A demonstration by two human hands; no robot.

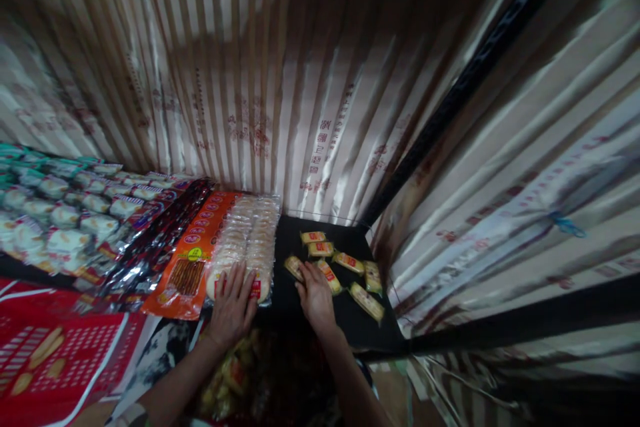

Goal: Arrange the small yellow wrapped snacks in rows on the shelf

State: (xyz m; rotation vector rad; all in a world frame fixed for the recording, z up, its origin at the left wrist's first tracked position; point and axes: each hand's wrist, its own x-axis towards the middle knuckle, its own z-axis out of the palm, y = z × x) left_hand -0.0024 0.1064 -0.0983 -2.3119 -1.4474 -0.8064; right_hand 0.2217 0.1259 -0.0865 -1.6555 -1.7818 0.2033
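Observation:
My left hand (234,301) lies with its fingers spread on a clear pack of round pale crackers (245,233). To the right, my right hand (317,300) reaches over the black shelf (325,323), with the thumb and fingertips at one end of a small yellow snack packet (293,267). Under and beside its fingers is another yellow packet with red print (329,277). Several more packets of this kind lie loosely about, among them one at the front right (367,302).
An orange snack bag (193,247) and dark shiny packs (155,233) lie left of the crackers. Farther left are rows of white-and-green packs (65,213). A red bag (65,353) hangs in front. Yellow packets (233,373) sit below. A striped curtain (320,113) and black post (450,107) bound the shelf.

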